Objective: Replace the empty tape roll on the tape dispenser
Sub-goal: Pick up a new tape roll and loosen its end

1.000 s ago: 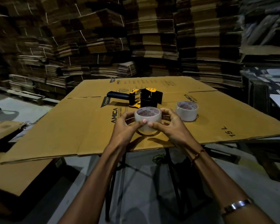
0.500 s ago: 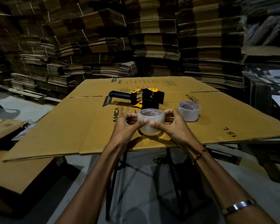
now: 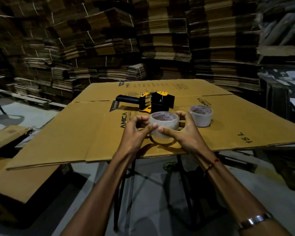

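step: fresh roll in hand, not yet on the dispenser; both thumbs on its near wall, probably hunting for the loose tape end.
tape roll (image 3: 163, 126): clear tape, printed core, hole facing up; close to the near edge of the cardboard sheet (image 3: 75, 133), about mid-width; lifted or resting, cannot tell.
left hand (image 3: 134, 132): curled round the roll's left side, thumb tip pressed on the near wall.
right hand (image 3: 186, 133): curled round the right side, thumb tip nearly meeting the left thumb.
tape dispenser (image 3: 153, 102): black and yellow, just behind the held roll, handle toward the left edge; untouched; hub looks bare, a guess.
second roll (image 3: 201, 115): standing just right of the held one; full or spent, cannot tell.
next: free a starter tab, carry the roll to the hub, seat it square, sticky side right way, thread to the blade.
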Motion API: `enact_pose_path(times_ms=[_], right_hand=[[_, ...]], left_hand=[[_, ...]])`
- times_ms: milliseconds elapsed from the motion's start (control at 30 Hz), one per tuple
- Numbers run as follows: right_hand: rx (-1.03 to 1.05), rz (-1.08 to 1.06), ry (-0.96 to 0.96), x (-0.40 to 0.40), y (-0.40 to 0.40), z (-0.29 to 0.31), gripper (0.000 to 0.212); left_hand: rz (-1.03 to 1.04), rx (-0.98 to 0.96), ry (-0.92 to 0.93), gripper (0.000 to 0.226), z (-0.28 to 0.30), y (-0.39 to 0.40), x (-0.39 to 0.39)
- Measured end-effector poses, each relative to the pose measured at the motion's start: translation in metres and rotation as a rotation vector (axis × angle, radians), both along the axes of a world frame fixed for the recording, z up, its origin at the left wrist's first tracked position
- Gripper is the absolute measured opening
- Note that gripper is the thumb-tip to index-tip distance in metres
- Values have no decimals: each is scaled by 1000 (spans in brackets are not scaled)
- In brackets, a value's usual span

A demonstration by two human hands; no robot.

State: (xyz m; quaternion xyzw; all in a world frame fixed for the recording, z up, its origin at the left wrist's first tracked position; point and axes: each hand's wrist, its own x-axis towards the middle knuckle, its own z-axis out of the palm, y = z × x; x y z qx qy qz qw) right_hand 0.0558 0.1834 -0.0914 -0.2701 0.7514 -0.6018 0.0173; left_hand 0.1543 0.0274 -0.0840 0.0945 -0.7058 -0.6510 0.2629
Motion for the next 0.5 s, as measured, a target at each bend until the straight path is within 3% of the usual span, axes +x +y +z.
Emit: enact_pose_path(times_ms=[133, 267, 400, 500], right_hand=[[19, 29, -7, 1, 1, 3, 102], [14, 69, -23, -4, 3, 0, 93], [39, -4, -6, -5, 1, -2, 93], [64, -52, 31, 0, -4, -2, 96]], left_hand=[[-59, 53, -21, 36, 2, 1, 3], [108, -29, 62, 25, -3, 0, 0], [217, -363, 118, 6, -12, 7, -5], [242, -581, 139, 5, -13, 15, -7]])
